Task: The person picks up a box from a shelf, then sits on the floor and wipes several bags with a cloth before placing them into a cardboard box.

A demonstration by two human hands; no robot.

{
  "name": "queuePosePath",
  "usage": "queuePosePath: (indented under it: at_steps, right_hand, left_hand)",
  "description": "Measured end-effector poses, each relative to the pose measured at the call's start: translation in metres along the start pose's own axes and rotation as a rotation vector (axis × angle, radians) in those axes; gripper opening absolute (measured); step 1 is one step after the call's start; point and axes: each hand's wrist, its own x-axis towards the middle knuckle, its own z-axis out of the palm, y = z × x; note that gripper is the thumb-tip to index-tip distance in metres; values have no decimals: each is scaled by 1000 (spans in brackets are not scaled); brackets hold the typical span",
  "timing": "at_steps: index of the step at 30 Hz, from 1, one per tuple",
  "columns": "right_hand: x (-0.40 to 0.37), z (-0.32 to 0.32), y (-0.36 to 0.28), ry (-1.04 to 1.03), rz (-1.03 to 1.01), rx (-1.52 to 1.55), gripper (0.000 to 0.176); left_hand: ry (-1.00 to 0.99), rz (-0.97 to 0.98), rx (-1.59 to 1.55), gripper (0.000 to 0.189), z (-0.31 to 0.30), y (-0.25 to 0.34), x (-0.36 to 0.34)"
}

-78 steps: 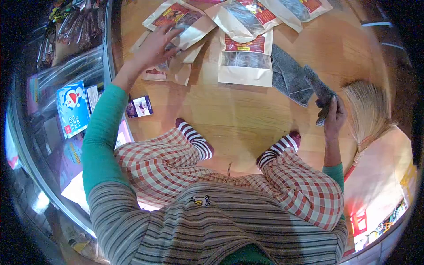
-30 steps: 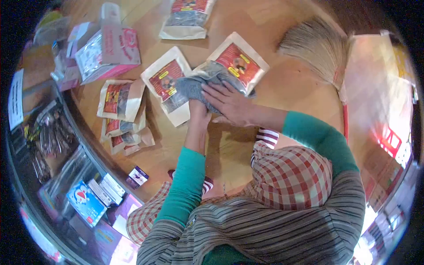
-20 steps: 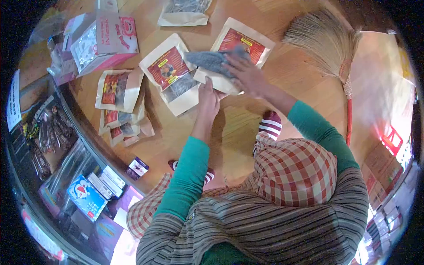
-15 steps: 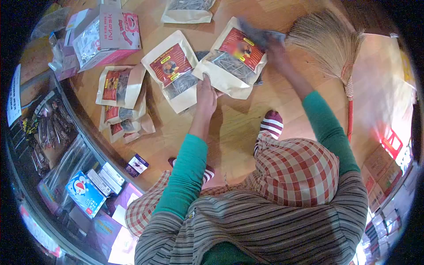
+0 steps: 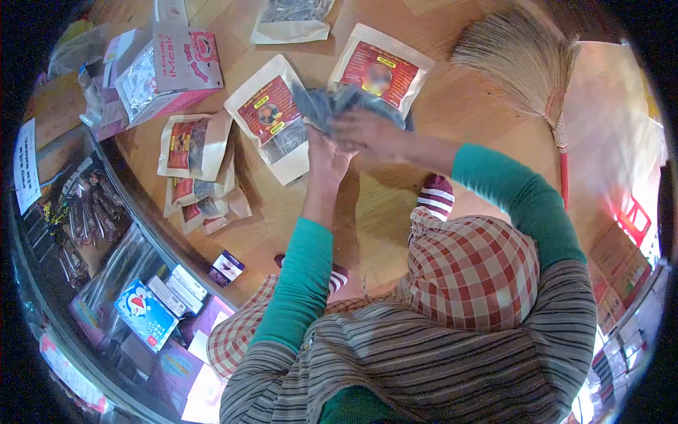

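Under my hands lies a packet with a red label (image 5: 381,71), tilted on the wooden floor, its lower part covered by a grey-blue cloth (image 5: 321,106). My right hand (image 5: 367,134), blurred, presses the cloth over that lower part. At the packet's lower left corner is my left hand (image 5: 328,152), its fingers closed on the corner and partly hidden by the cloth. Just left of it, a second red-labelled packet (image 5: 268,113) lies flat. Another packet (image 5: 291,28) sits at the top. Several more (image 5: 194,148) overlap in a pile on the left.
A straw broom (image 5: 522,63) with a red handle lies at the upper right. A pink and white box (image 5: 187,63) stands upper left. Along the left runs a glass display case (image 5: 152,240) with goods inside, a small dark box (image 5: 226,268) beside it. Striped socks (image 5: 436,194) show near my hands.
My right hand has moved the cloth from the packet's upper right side down and left, over its lower part near my left hand. The packet's clear window is now covered.
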Motion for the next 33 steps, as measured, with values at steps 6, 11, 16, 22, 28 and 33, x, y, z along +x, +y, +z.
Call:
queuePosePath:
  at_steps: [6, 11, 16, 22, 28, 33]
  right_hand:
    - [-30, -45, -22, -147, 418, 660, 23]
    - [3, -111, 44, 421, 847, 584, 27]
    - [39, -117, 96, 300, 567, -126, 25]
    - [44, -45, 12, -71, 399, 19, 23]
    - [39, -57, -39, -28, 175, 451, 24]
    - [46, -121, 20, 493, 614, 617, 28]
  left_hand:
    - [484, 188, 81, 60, 21, -1, 4]
    - [391, 87, 268, 46, 13, 1, 7]
    - [423, 150, 530, 32, 26, -7, 8]
    - [401, 132, 677, 30, 30, -16, 1]
    - [491, 131, 391, 24, 16, -24, -14]
    - [410, 135, 596, 27, 41, -8, 5]
